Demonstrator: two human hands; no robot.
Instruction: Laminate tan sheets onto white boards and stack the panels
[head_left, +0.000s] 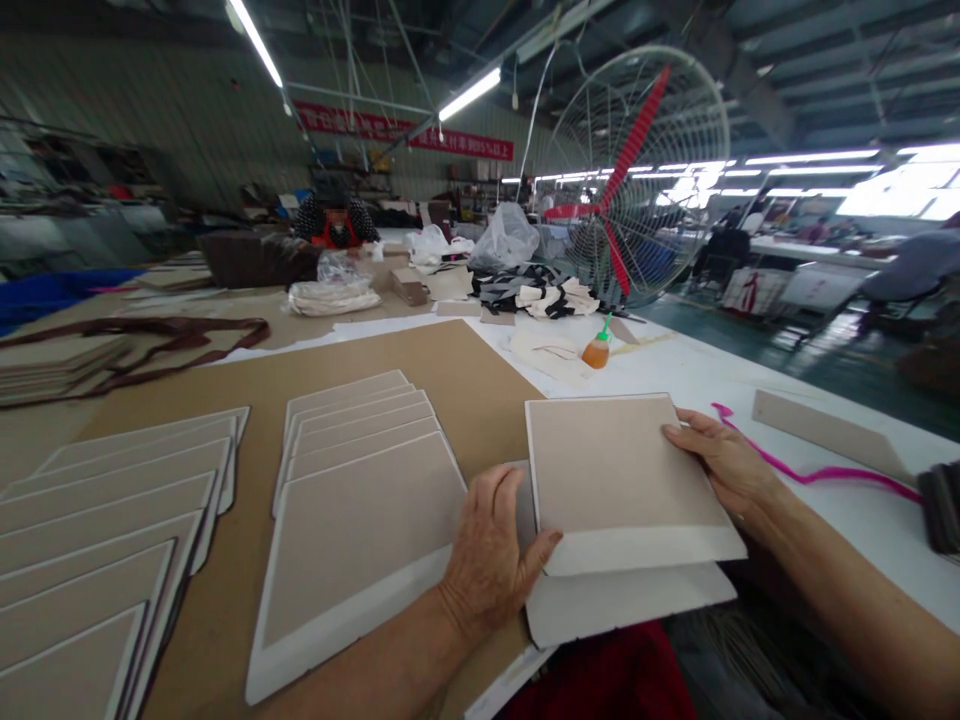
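My left hand [491, 545] and my right hand [724, 460] hold a small stack of square beige panels with white borders [622, 480] at the table's near edge. The left fingers press on the stack's left side, thumb on top. The right hand grips its right edge. To the left, a fanned stack of like panels [360, 500] lies on a brown cardboard sheet [465, 380]. A second fanned row of panels [112, 530] lies at the far left.
An orange glue bottle with a green tip [598, 350] stands beyond the panels. A pink ribbon [795, 470] and a beige strip [825, 430] lie at the right. Brown straps [150, 340], bags and fabric scraps crowd the far table. A large fan [637, 170] stands behind.
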